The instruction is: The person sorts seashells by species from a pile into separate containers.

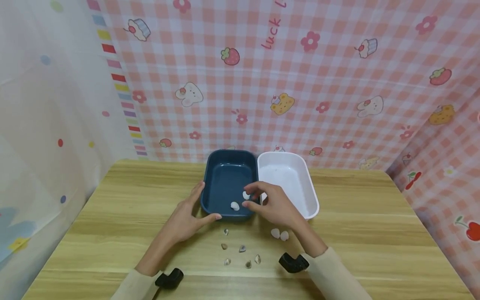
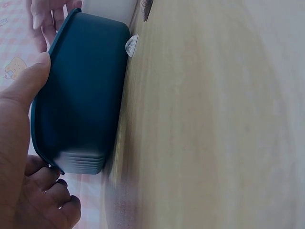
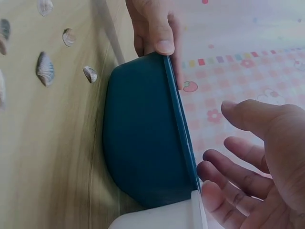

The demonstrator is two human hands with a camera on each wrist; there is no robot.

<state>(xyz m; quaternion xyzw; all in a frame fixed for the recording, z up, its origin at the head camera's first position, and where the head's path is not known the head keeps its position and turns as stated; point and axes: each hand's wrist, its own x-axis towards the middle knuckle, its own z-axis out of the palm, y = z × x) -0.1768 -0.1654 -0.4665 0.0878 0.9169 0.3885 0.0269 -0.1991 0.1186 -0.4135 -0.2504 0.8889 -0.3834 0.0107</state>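
The left hand (image 1: 187, 218) lies loosely spread on the near-left corner of the dark blue rectangular plastic tray (image 1: 225, 177), thumb along its front rim. The right hand (image 1: 273, 206) hovers over the tray's near-right corner, its grip relaxed; one white shell (image 1: 246, 195) lies by its fingertips, another (image 1: 234, 205) just left. Small brown shells (image 1: 242, 248) dot the wooden desk (image 1: 112, 216) nearer the wrists. A white plastic tray (image 1: 296, 175) touches the blue one. The pink checked backdrop (image 1: 337, 83) reads "Luck".

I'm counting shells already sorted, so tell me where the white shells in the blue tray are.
In the head view, two white shells lie in the blue tray, near its front right corner, just below the right hand.
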